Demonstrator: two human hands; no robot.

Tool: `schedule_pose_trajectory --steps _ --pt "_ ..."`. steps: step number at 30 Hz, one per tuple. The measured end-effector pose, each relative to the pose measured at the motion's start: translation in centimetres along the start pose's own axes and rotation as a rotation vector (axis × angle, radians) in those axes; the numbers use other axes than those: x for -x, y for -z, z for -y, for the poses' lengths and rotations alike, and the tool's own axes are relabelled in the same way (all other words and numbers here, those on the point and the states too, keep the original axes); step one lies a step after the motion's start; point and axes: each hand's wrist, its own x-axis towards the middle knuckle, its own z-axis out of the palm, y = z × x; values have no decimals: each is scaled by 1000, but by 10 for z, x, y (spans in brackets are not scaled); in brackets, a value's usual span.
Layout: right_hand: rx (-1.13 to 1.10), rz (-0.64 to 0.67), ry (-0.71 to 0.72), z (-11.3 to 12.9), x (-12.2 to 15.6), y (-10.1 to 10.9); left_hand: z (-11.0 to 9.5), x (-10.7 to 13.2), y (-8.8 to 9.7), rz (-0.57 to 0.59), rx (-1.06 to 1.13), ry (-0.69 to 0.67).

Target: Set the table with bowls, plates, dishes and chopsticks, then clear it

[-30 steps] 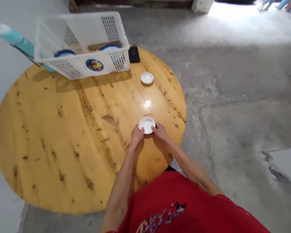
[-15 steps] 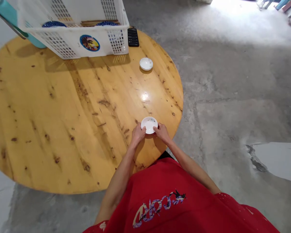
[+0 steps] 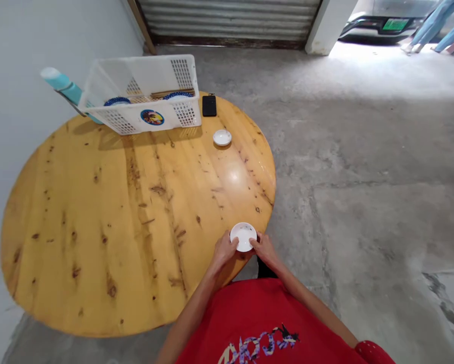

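The white plastic crate (image 3: 169, 117) at the table's far side holds blue-rimmed dishes (image 3: 116, 101) and thin brown sticks (image 3: 161, 94). Your left hand (image 3: 225, 248) and right hand (image 3: 263, 246) both grip the small white dish (image 3: 243, 238) by opposite sides — open side up, small dark marks inside — at the near right edge of the table (image 3: 98, 202). That yellowish, knotted wooden top stands on grey concrete floor (image 3: 363, 227), facing a corrugated metal shutter (image 3: 227, 20).

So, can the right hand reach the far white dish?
Probably not yet: the right hand grips the near white dish, though just tabletop lies between it and the far white dish.
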Motion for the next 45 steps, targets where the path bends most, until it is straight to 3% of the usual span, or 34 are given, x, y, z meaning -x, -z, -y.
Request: schedule_pose_trajectory --steps 9,14,21,28,36,41,45 --pt "-44 -43 16 -55 -26 171 -134 -32 -107 26 239 -125" --pt "-7 -75 73 -71 -35 241 -192 -42 -143 39 279 -180" --pt "-97 -153 65 -79 -43 278 -241 -54 -156 45 280 -196" --pt "-165 -231 29 -84 -68 314 -290 -80 -171 185 480 -162" --pt "-250 -194 -24 -82 -121 367 -335 -144 -194 272 573 -128" --pt "-189 -88 -64 -77 -175 417 -373 -191 -208 271 653 -88" --pt "-177 -73 -48 -70 -218 453 -409 -226 -206 252 645 -91"
